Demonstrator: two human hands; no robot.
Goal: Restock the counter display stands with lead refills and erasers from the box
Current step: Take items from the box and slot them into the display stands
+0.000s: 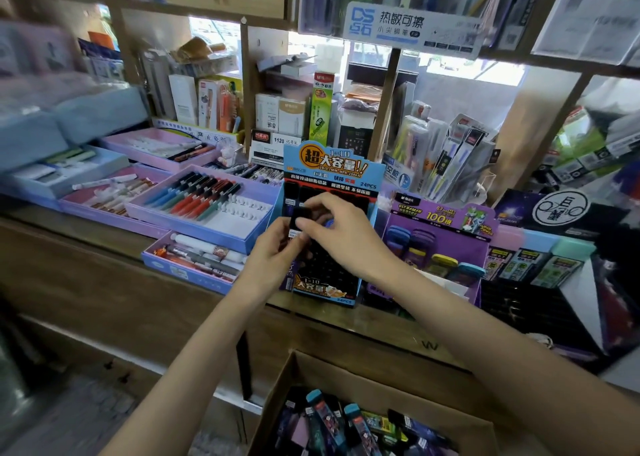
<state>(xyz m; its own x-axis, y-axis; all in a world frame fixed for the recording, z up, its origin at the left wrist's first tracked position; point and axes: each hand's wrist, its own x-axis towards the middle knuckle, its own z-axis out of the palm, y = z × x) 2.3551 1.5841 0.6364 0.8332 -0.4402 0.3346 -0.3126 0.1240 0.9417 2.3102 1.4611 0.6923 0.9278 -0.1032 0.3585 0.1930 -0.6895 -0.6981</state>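
Observation:
A blue and black lead refill display stand (325,175) stands on the wooden counter (104,240). Both hands are in front of its slots. My left hand (273,247) holds a small stack of dark lead refill cases (296,228). My right hand (332,223) pinches one black case (304,213) at the top of that stack, just in front of the stand. An open cardboard box (377,369) below the counter holds several refill cases and erasers (349,421). A purple display stand (440,220) with coloured erasers sits to the right.
Pink and blue pen trays (201,206) lie on the counter to the left. Black display racks (540,303) and green refill packs stand at the right. Wooden shelves (388,109) crammed with stationery rise behind the counter.

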